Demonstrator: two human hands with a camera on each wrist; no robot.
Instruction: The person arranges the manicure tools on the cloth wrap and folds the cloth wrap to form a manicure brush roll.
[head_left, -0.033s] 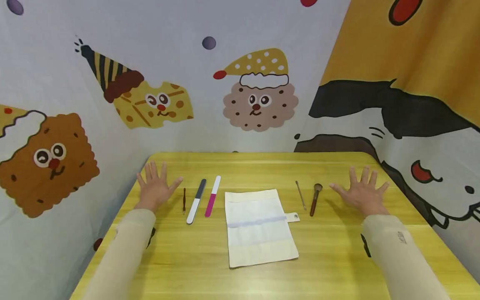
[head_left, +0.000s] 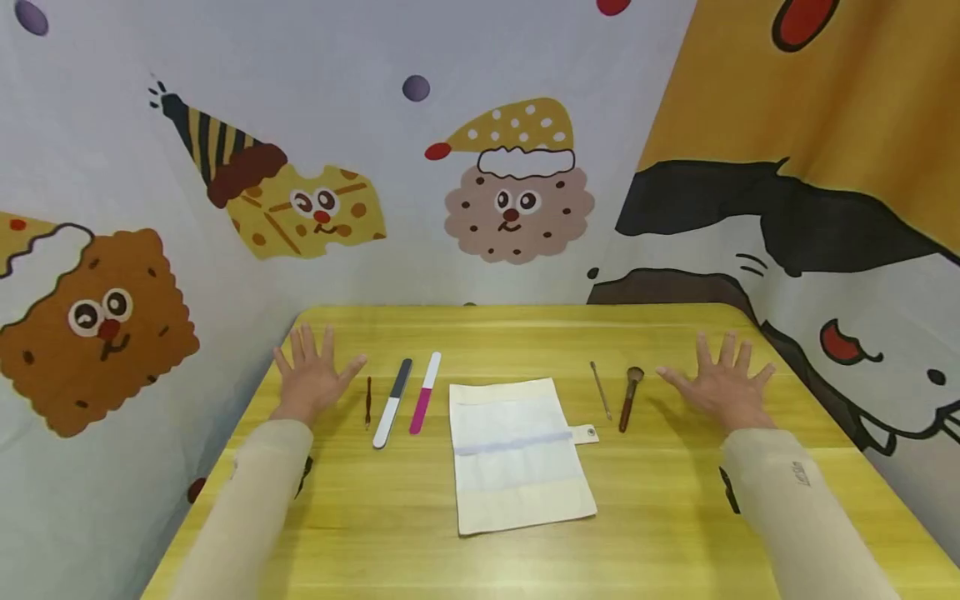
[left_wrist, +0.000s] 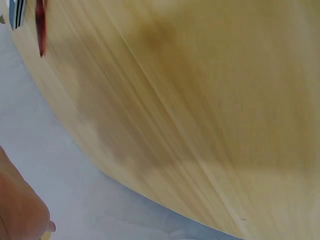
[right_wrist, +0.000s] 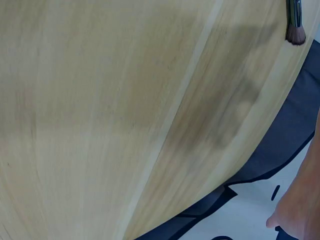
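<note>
Brush (head_left: 631, 400) near the right hand (head_left: 724, 387) has brown bristles (right_wrist: 296, 36), reddish-brown handle (head_left: 626, 416).

Smooth wood, matt cloth and small touches of shine.
The surface (head_left: 390, 533) shows pale wood grain with a soft sheen; the printed backdrop (head_left: 510, 42) and the sleeves (head_left: 247, 500) look like matt cloth. The opened case (head_left: 517, 496) appears to be matt, slightly creased fabric, its snap (head_left: 592, 432) metallic. The thin rod (head_left: 602, 392) looks like metal; the brush (head_left: 630, 400) has soft bristles and a glossy dark ferrule, the red-brown stick (head_left: 368, 402) a glossy finish.
</note>
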